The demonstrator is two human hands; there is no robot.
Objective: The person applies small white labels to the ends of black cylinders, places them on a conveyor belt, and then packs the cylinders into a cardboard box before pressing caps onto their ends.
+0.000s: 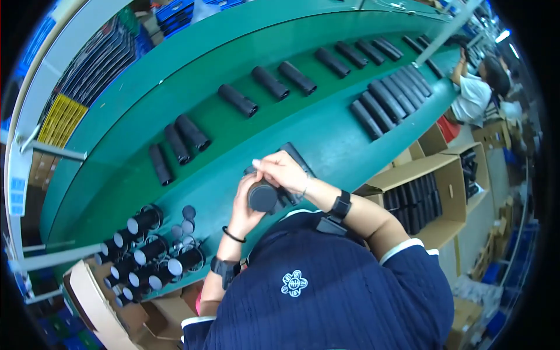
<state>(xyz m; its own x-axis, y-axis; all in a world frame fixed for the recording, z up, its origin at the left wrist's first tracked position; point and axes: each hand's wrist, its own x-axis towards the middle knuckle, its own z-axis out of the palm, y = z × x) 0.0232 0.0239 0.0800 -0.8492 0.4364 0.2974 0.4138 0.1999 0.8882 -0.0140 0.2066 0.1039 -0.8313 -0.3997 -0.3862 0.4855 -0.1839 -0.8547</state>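
Note:
My left hand (243, 205) is wrapped round a black cylinder (262, 198), whose round dark end faces up toward me. Just above it my right hand (284, 171) has its fingers curled together close to my left fingertips; whatever they pinch is hidden. Beyond my right hand a black tube (299, 158) lies on the green bench (326, 160), and more dark pieces (284, 199) show under my right wrist. To the left of my hands, several black cylinders with pale ends (153, 251) lie in a cluster beside small round dark caps (188, 212).
Along the darker green belt (219, 137) several black tubes (238, 100) lie in a spaced row. More tubes (392, 98) lie side by side at right. Cardboard boxes (452, 224) holding black tubes stand at my right, near a person (475, 93). Another carton (96, 297) stands front left.

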